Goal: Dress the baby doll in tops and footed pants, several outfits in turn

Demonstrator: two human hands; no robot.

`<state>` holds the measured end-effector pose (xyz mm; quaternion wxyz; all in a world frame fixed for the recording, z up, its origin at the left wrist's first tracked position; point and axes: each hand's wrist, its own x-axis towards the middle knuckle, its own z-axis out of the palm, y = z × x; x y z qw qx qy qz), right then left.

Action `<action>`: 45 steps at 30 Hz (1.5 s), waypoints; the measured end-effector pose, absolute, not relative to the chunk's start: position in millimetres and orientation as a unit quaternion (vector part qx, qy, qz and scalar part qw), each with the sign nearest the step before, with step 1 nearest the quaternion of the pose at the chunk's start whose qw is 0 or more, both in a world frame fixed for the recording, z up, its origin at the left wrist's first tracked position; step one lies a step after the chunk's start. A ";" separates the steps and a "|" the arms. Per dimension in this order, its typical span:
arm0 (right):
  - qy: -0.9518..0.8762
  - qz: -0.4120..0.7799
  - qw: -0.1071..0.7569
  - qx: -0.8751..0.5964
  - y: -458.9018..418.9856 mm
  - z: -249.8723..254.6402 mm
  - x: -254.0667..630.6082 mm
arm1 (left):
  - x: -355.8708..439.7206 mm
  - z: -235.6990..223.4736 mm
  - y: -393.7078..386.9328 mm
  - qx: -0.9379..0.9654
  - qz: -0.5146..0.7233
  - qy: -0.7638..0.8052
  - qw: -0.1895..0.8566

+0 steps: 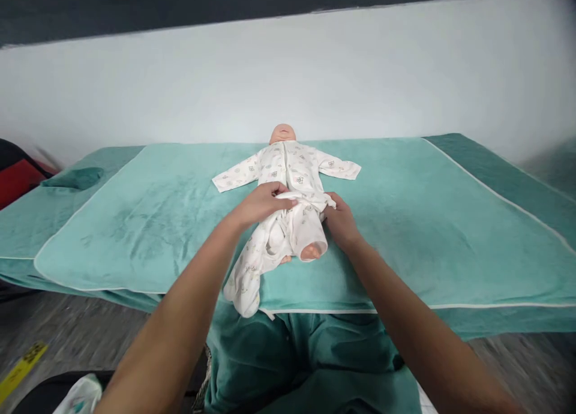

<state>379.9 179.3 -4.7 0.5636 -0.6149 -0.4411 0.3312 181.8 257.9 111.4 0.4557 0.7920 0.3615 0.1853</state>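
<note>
The head view shows a doll (282,133) on its back on a green cover (405,222), just past the two hands. It wears a white shirt (297,159) with little pictures on it, and the sleeves stick out to both sides. The left hand (265,204) pinches the white pants (308,222) near the doll's waist. The right hand (339,219) holds the other side of the waist, with its fingers closed on the cloth. One foot (310,252) peeks out of a pant leg, nearer than the hands. The other pant leg hangs loose, below the left hand.
</note>
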 end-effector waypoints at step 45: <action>-0.536 0.586 0.407 -0.451 200.5 91.3 348.6 | 157.0 72.2 237.7 0.487 0.383 0.248 0.744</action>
